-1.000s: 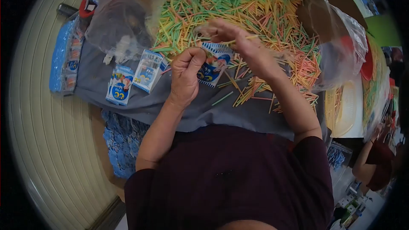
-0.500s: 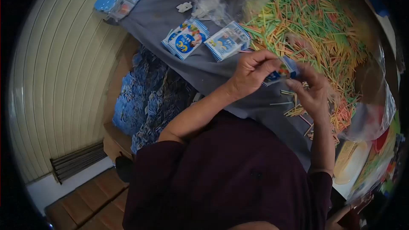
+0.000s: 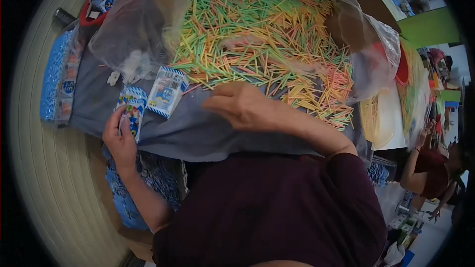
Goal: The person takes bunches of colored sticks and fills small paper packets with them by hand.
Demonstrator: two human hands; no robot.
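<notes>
At the left of the cloth-covered surface, my left hand (image 3: pixel 121 141) has its thumb and fingers closed on a blue-and-white printed packet (image 3: pixel 134 111) among overlapping packets. Just to their right lies another packet (image 3: pixel 167 93), its pale printed side up. My right hand (image 3: pixel 242 106) is over the grey cloth, in front of a heap of thin green, yellow and pink sticks (image 3: pixel 257 24). Its fingers are pressed together, and whatever they may hold is hidden.
Clear plastic sheeting (image 3: pixel 131 24) borders the heap. At the far left are a blue package (image 3: pixel 55 76) and a red container (image 3: pixel 89 17) with packets. A white crumpled piece (image 3: pixel 137 64) lies behind the packets. Another person (image 3: pixel 430 170) is at the right edge.
The packet that was between my hands is no longer there. My left hand has moved left to the packets; my right hand has drawn away from it. The camera view has turned back.
</notes>
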